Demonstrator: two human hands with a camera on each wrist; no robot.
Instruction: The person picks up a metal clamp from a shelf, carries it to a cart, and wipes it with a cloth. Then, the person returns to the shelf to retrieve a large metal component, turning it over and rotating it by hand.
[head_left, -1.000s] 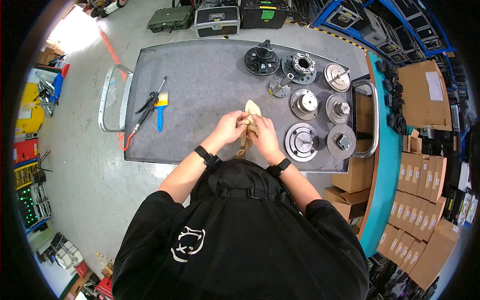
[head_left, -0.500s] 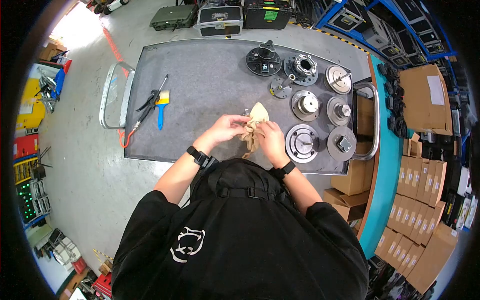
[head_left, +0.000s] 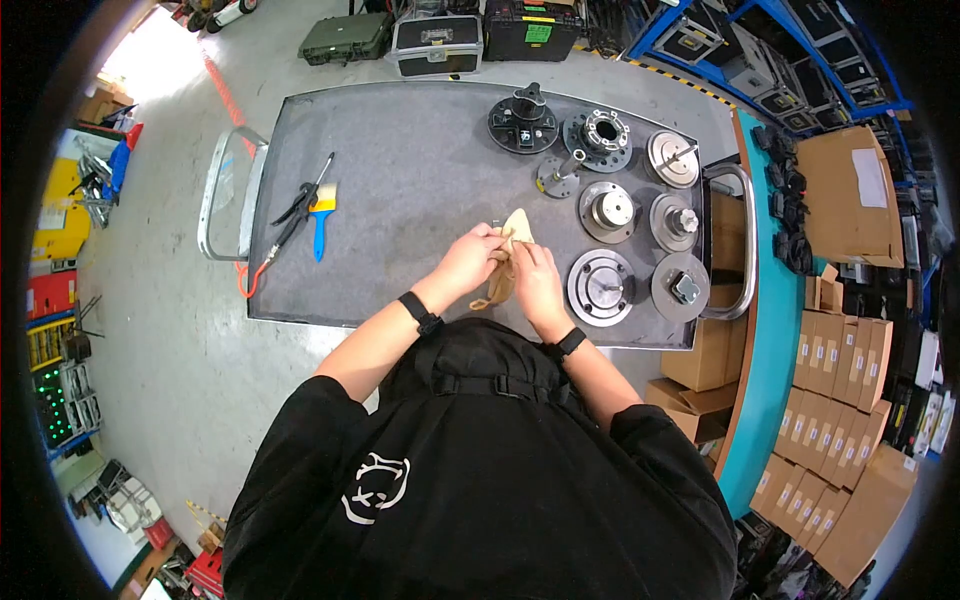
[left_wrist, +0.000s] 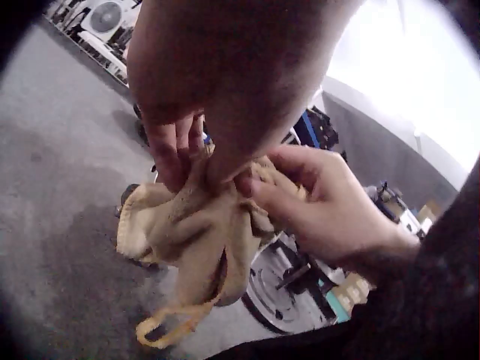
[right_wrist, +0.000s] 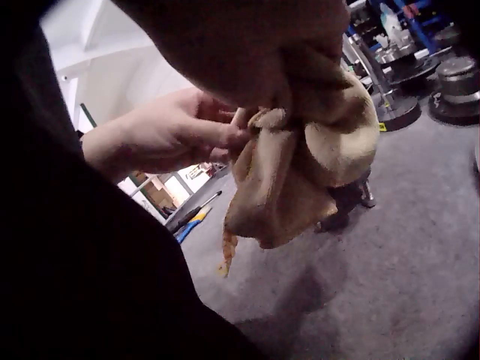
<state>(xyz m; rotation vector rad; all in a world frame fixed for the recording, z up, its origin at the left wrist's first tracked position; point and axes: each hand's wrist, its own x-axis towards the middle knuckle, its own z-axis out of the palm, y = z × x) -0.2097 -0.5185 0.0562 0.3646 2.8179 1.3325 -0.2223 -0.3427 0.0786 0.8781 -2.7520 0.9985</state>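
Note:
A crumpled tan cloth is held between both hands above the lower middle of the grey tabletop. My left hand pinches it from the left, and my right hand grips it from the right, the fingers of both close together. In the left wrist view the cloth hangs in folds with a thin loop at its lower end. The right wrist view shows the cloth bunched between the fingers; a small metal piece lies behind it, partly hidden.
Several round metal flanges stand on the table's right side, near a black knobbed part. At the left lie a brush and an air gun on a red hose. Metal handles flank the table.
The cloth has been turned and bunched differently between the fingers, its lower part now hanging further left than half a second ago. Both hands keep hold of it. The items on the table have not moved.

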